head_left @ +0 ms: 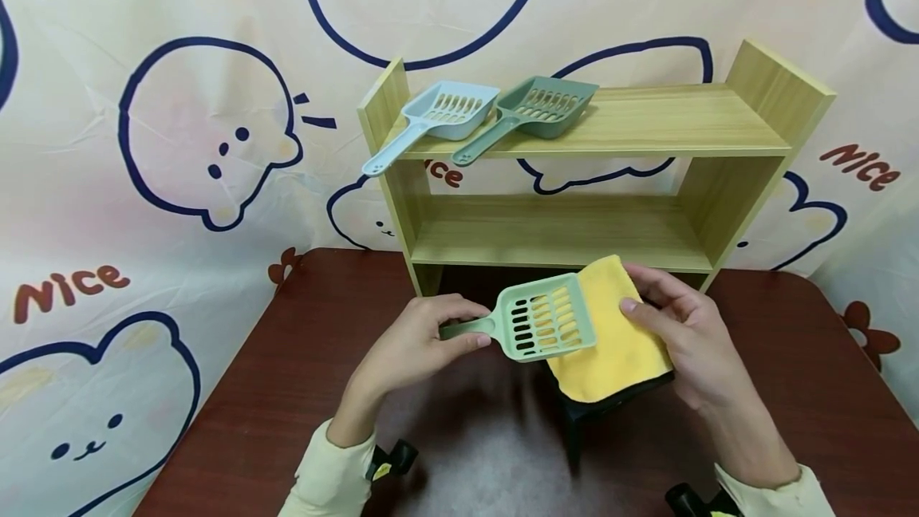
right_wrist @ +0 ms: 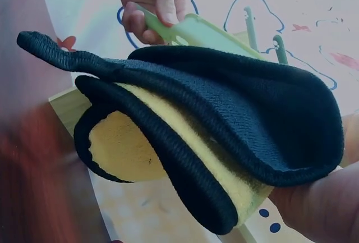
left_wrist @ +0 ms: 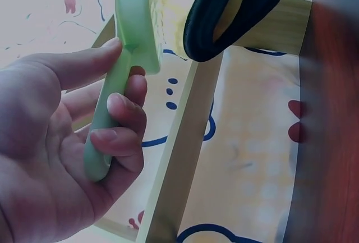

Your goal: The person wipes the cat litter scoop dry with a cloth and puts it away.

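Observation:
My left hand (head_left: 412, 341) grips the handle of a light green slotted litter scoop (head_left: 508, 324). In the left wrist view, fingers and thumb wrap its handle (left_wrist: 102, 122). A folded cleaning cloth (head_left: 621, 353), yellow on one face and dark on the other, hangs from my right hand (head_left: 692, 341), thumb on the yellow side. The scoop's head overlaps the cloth's left part in the head view, yellow showing through some slots. Up close in the right wrist view, the dark-edged folds of the cloth (right_wrist: 269, 114) hide most of my right hand.
Behind the hands stands a light wooden shelf (head_left: 560, 230) on a dark red-brown table (head_left: 251, 421). A pale blue scoop (head_left: 409, 138) and a darker green scoop (head_left: 495, 136) lie on its top board, handles jutting over the front edge. A cartoon-printed curtain (head_left: 65, 182) hangs behind.

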Action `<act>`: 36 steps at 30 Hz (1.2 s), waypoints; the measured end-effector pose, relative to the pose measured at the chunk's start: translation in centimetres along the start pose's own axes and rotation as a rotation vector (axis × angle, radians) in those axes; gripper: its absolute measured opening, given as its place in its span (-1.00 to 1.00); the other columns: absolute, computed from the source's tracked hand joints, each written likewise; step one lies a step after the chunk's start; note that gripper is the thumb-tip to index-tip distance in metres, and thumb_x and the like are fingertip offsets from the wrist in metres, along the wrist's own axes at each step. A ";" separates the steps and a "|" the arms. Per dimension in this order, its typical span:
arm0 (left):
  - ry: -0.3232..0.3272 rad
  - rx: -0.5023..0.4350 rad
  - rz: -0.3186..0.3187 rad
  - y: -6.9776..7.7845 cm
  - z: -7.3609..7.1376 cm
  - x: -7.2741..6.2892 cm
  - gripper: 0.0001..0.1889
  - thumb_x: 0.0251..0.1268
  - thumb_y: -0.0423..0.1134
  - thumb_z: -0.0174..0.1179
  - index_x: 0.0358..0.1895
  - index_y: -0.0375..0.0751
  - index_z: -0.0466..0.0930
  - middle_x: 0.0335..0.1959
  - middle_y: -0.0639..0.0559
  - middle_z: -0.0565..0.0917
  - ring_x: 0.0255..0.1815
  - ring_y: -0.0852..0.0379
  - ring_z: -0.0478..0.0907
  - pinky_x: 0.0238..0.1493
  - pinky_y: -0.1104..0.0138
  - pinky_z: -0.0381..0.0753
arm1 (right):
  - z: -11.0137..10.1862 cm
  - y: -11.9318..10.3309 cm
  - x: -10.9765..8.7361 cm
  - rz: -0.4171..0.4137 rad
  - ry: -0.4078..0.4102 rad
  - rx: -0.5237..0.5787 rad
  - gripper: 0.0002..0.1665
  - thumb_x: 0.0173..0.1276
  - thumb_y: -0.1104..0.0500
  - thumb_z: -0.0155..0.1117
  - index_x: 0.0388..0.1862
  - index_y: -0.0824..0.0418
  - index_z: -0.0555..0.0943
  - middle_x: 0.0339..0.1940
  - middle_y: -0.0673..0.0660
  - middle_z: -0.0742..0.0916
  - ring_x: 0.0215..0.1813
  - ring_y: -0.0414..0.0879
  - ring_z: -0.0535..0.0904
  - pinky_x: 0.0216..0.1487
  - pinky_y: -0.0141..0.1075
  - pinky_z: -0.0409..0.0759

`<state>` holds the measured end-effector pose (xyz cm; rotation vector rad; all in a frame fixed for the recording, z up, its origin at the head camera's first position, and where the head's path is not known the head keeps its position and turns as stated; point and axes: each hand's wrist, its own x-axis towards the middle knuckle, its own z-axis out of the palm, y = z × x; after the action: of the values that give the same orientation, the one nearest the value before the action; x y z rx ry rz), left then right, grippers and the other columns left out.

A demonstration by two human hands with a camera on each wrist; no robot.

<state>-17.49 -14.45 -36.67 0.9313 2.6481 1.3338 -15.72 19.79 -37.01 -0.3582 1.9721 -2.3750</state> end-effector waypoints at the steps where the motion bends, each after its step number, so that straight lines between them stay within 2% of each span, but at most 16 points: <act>1: 0.000 0.002 0.002 0.0 -0.1 0.0 -0.78 0.44 -0.19 0.44 0.09 0.00 0.81 -0.11 0.19 0.80 -0.15 0.26 0.65 -0.06 0.35 0.66 | -0.1 0.0 0.0 -0.002 0.003 -0.002 -0.53 0.62 0.37 0.21 0.43 0.12 0.61 0.04 0.05 0.74 -0.13 -0.11 0.82 -0.30 -0.19 0.81; 12: -0.011 -0.024 0.048 0.0 -0.4 -0.2 -0.78 0.40 -0.21 0.48 0.06 -0.01 0.80 -0.22 0.21 0.82 -0.22 0.28 0.68 -0.12 0.33 0.65 | -0.2 -0.1 0.1 -0.004 -0.001 -0.007 -0.54 0.62 0.37 0.21 0.41 0.11 0.62 0.02 0.04 0.73 -0.16 -0.12 0.82 -0.32 -0.22 0.80; 18: -0.038 -0.085 0.090 0.0 -0.5 -0.3 -0.78 0.47 -0.24 0.41 0.10 -0.03 0.79 -0.14 0.11 0.85 -0.15 0.27 0.72 -0.07 0.33 0.65 | 0.0 0.0 0.0 0.000 -0.040 0.005 -0.54 0.63 0.38 0.19 0.42 0.12 0.61 0.03 0.05 0.73 -0.16 -0.08 0.84 -0.32 -0.18 0.81; 24: -0.066 -0.147 0.115 0.0 -0.3 -0.2 -0.76 0.50 -0.26 0.37 0.14 -0.06 0.77 -0.08 0.11 0.85 -0.13 0.23 0.73 -0.08 0.32 0.64 | 0.5 0.2 -0.1 0.003 -0.108 0.010 -0.53 0.64 0.39 0.15 0.43 0.13 0.60 0.03 0.04 0.75 -0.20 -0.05 0.86 -0.33 -0.15 0.81; 29: -0.071 -0.170 0.115 0.0 0.2 -0.1 -0.76 0.52 -0.26 0.34 0.15 -0.08 0.77 -0.05 0.09 0.84 -0.11 0.23 0.72 -0.07 0.32 0.65 | 0.9 0.6 -0.1 0.005 -0.142 0.006 -0.53 0.65 0.39 0.15 0.44 0.12 0.59 0.02 0.04 0.75 -0.21 -0.03 0.86 -0.34 -0.14 0.81; 36: -0.069 -0.184 0.097 0.0 0.9 0.2 -0.74 0.50 -0.28 0.35 0.17 -0.13 0.77 0.01 0.05 0.84 -0.03 0.26 0.73 0.06 0.31 0.67 | 1.3 1.2 -0.2 -0.007 -0.162 -0.031 -0.53 0.67 0.35 0.13 0.46 0.09 0.57 0.09 0.00 0.75 -0.20 -0.09 0.84 -0.30 -0.21 0.81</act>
<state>-17.37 -13.68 -37.16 1.0705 2.4085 1.5057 -15.41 18.31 -37.96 -0.5417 1.9406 -2.2420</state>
